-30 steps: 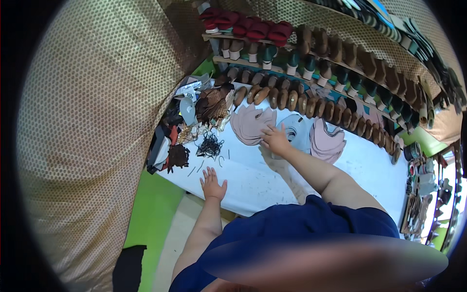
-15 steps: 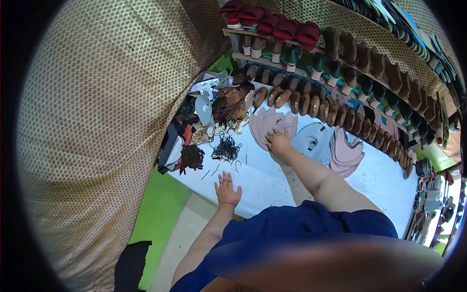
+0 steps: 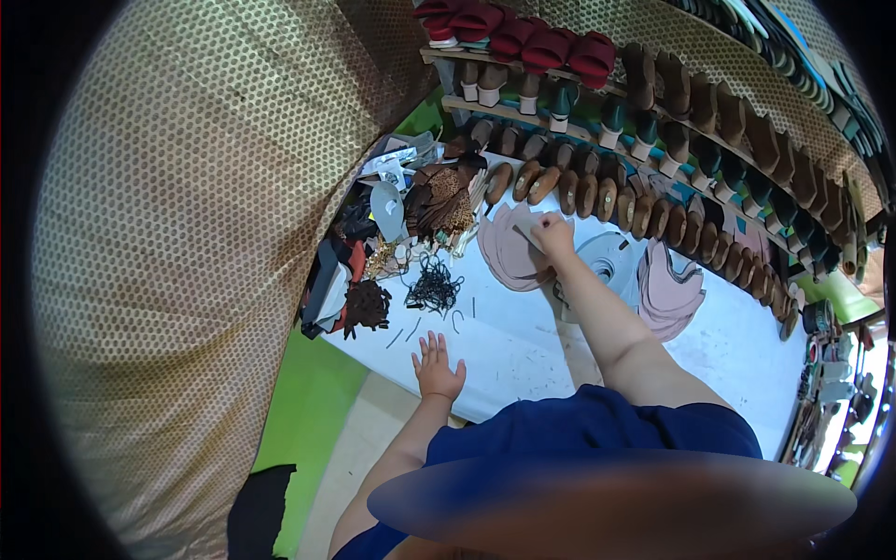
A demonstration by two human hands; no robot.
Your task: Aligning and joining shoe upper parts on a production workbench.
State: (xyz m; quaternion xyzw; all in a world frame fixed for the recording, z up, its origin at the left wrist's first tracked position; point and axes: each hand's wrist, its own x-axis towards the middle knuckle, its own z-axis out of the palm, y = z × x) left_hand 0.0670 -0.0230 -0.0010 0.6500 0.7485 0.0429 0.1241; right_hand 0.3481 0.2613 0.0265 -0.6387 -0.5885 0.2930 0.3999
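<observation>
My left hand lies flat near the front edge of the white table, fingers spread, holding nothing. Just beyond its fingertips are a few thin dark strips. With fingers closed, my right hand pinches a flat greyish cut piece, partly hidden by the hand, over a fanned pile of pinkish curved shoe-upper pieces. Right of that hand sits a grey rounded object with a ring-shaped opening, partly covered by my forearm. A second pile of pinkish curved pieces lies beyond it.
Brown shoe lasts line the table's back edge below shelves of more lasts and red slippers. At left are a black cord tangle, a brown strip bundle and heaped scraps. A patterned curtain hangs at left.
My right hand has gone from lying on the pinkish pile to pinching a flat piece, raised and shifted slightly away from me. My left hand stays in place.
</observation>
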